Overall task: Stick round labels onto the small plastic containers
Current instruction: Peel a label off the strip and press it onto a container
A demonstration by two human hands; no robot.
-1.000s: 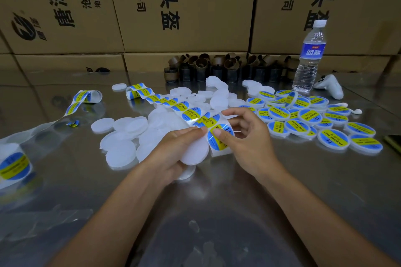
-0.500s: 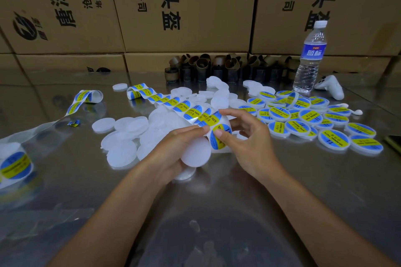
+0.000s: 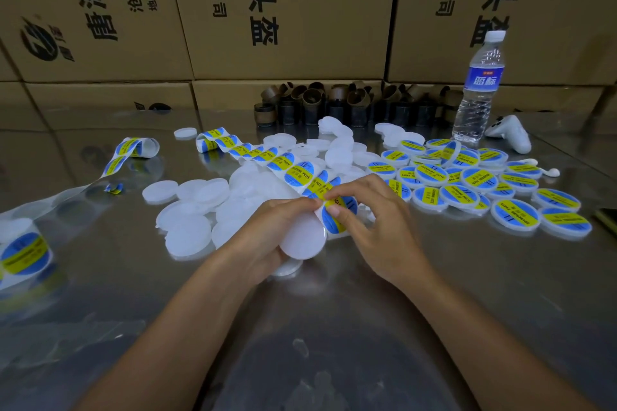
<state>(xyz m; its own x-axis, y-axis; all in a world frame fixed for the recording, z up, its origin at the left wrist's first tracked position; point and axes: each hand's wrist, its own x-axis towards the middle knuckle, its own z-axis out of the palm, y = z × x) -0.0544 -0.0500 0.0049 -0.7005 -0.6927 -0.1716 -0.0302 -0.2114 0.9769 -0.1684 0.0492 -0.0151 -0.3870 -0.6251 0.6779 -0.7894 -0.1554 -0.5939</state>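
My left hand (image 3: 267,237) grips a plain white round container (image 3: 303,240) by its edge, just above the metal table. My right hand (image 3: 370,220) pinches a blue and yellow round label (image 3: 334,220) at the end of the label strip (image 3: 267,157), right beside that container's upper right rim. The strip runs back and to the left over a heap of unlabelled white containers (image 3: 193,230). Several labelled containers (image 3: 480,190) lie in a cluster to the right.
The steel table (image 3: 467,277) is backed by stacked cardboard boxes (image 3: 283,10). A water bottle (image 3: 480,87) and a white controller (image 3: 510,133) stand at the back right, brown tape cores (image 3: 334,103) at the back middle. Spent backing strip (image 3: 66,193) trails left to a label roll (image 3: 23,250).
My right hand's fingers have curled down onto the label and drawn it closer to the container in my left hand. The strip has shifted slightly with it.
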